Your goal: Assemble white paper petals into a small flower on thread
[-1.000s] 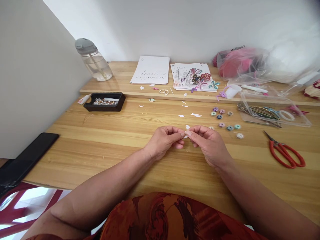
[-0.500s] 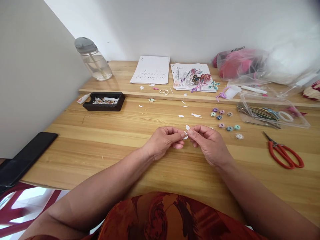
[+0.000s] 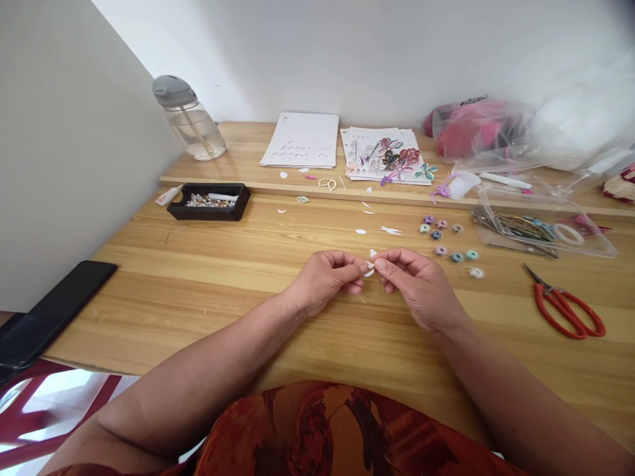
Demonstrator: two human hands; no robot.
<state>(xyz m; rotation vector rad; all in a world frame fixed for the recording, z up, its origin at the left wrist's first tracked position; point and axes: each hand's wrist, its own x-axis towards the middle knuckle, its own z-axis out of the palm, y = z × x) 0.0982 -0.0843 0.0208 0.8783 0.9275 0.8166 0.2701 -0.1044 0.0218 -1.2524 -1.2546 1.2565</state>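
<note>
Close together above the wooden table (image 3: 238, 264), both my hands pinch a small white paper cutout (image 3: 368, 272) with petal-shaped parts. My left hand (image 3: 337, 274) is closed, its thumb and forefinger gripping the piece from the left. From the right, the thumb and fingertips of my right hand (image 3: 404, 271) press on the same piece. One pointed white tip shows above the fingertips, and a curved part shows between the hands. The fingers hide the rest. Just beyond lie a white leaf-shaped cutout (image 3: 360, 231) and a forked white cutout (image 3: 391, 230).
Several thread bobbins (image 3: 457, 257) and red-handled scissors (image 3: 568, 307) lie at right, near a clear plastic box (image 3: 595, 241) of wires. A black bead tray (image 3: 211, 211) and a water bottle (image 3: 193, 129) stand left. Paper stacks (image 3: 302, 139) and wire flowers (image 3: 426, 170) sit on the back ledge.
My fingertips have drawn slightly apart, and a little more of the white cutout shows between them. A thin thread-like line now appears below my left fingers. The view has shifted slightly.
</note>
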